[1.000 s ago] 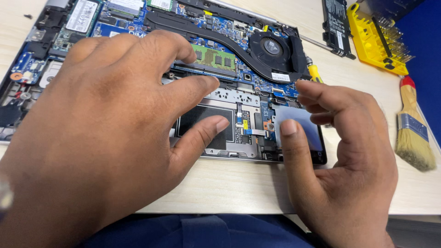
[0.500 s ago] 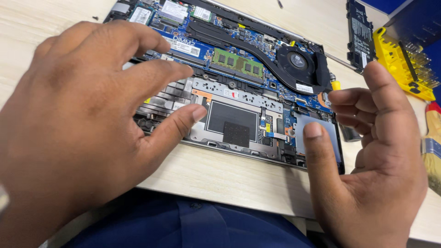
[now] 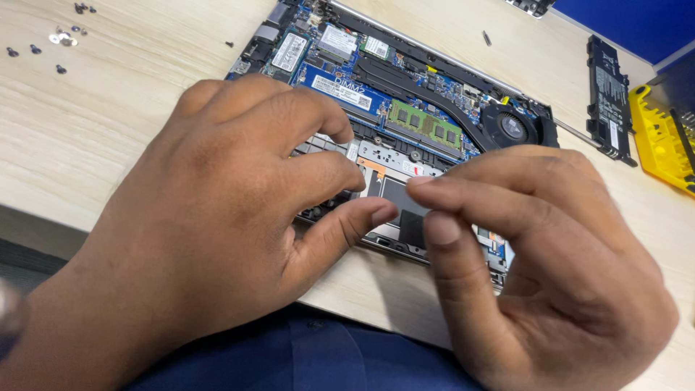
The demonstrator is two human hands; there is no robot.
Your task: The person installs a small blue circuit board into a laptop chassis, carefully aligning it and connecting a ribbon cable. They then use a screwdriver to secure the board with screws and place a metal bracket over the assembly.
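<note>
Fingertips of the left hand (image 3: 217,210) are curled, empty, onto the opened laptop (image 3: 405,116) to steady it; the right hand (image 3: 536,261) is pinched above the trackpad area (image 3: 405,206), contents indiscernible.

A handful of small loose screws (image 3: 54,40) is scattered at the far left of the pale wooden surface (image 3: 108,123). A long black battery pack (image 3: 609,101) is laid at the far right, and just beside it a yellow plastic tray (image 3: 659,137) is seen, cut by the edge.
</note>
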